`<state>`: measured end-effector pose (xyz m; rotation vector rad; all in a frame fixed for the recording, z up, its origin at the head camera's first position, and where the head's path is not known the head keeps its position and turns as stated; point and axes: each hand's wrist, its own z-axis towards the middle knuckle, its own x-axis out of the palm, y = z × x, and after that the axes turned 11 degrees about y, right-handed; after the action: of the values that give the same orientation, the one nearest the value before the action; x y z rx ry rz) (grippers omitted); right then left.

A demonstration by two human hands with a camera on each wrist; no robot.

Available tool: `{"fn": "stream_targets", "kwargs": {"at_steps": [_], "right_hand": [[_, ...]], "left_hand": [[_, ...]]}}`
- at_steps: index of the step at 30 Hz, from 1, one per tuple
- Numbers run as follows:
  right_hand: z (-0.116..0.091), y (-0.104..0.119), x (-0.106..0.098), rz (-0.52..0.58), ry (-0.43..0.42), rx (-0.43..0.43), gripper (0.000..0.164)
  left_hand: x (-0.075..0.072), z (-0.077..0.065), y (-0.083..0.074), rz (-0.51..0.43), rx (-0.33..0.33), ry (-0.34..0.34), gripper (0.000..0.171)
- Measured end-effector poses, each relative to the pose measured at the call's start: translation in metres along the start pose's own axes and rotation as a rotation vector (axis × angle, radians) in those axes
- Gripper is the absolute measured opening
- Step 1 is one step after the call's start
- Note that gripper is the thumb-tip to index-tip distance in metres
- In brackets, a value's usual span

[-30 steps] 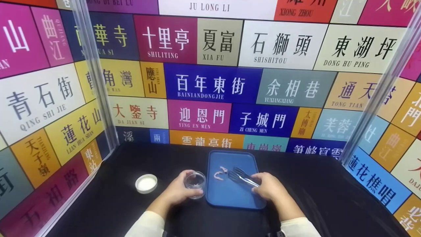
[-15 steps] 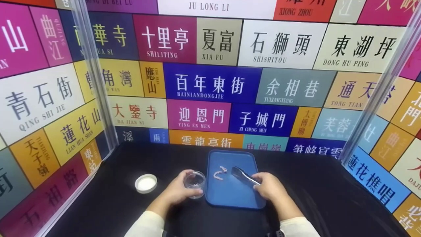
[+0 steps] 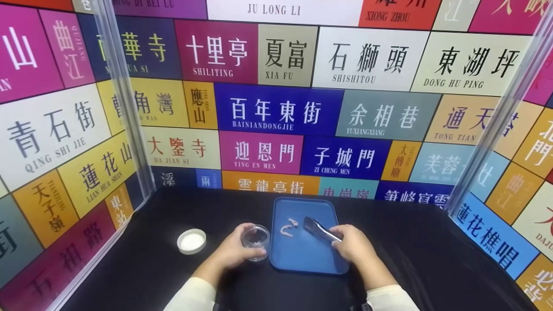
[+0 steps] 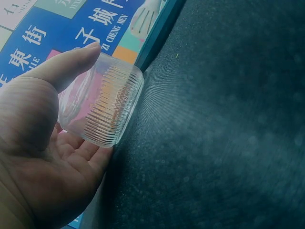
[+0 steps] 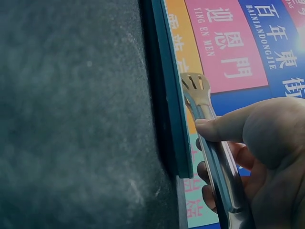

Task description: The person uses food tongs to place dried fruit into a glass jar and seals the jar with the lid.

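Note:
My left hand (image 3: 235, 249) grips a clear glass jar (image 3: 255, 242) standing open-topped beside the tray's left edge. In the left wrist view, thumb and fingers wrap the ribbed wall of the jar (image 4: 107, 107). My right hand (image 3: 355, 245) holds metal tongs (image 3: 319, 230) by their arms, thumb on one side and fingers curled round the other. The slotted heads of the tongs (image 5: 196, 85) are close together. On the blue tray (image 3: 302, 261) lie a pale pink C-shaped piece (image 3: 282, 229) and a smaller pink piece (image 3: 293, 223), just left of the tong tips.
A round white lid (image 3: 191, 241) lies on the black tablecloth (image 3: 164, 276) left of the jar. Behind the table stands a wall (image 3: 276, 108) of coloured name panels, with clear upright edges (image 3: 129, 99) at the left and right.
The arms of the tongs, spread apart a second ago, have come together, and their tips have shifted slightly right from the pink pieces. The left hand and jar stay in place.

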<state>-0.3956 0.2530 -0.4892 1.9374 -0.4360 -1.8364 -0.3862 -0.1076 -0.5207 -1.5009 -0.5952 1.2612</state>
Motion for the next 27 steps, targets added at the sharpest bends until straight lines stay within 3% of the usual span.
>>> {"fn": "stream_targets", "kwargs": {"at_steps": [12, 27], "right_hand": [[-0.006, 0.015, -0.002, -0.005, -0.039, -0.031, 0.035], [-0.018, 0.05, -0.002, -0.009, -0.072, -0.142, 0.034]], "left_hand": [[-0.001, 0.001, 0.0, 0.023, -0.008, 0.002, 0.091], [0.0, -0.001, -0.003, 0.012, -0.004, 0.006, 0.091]]}}
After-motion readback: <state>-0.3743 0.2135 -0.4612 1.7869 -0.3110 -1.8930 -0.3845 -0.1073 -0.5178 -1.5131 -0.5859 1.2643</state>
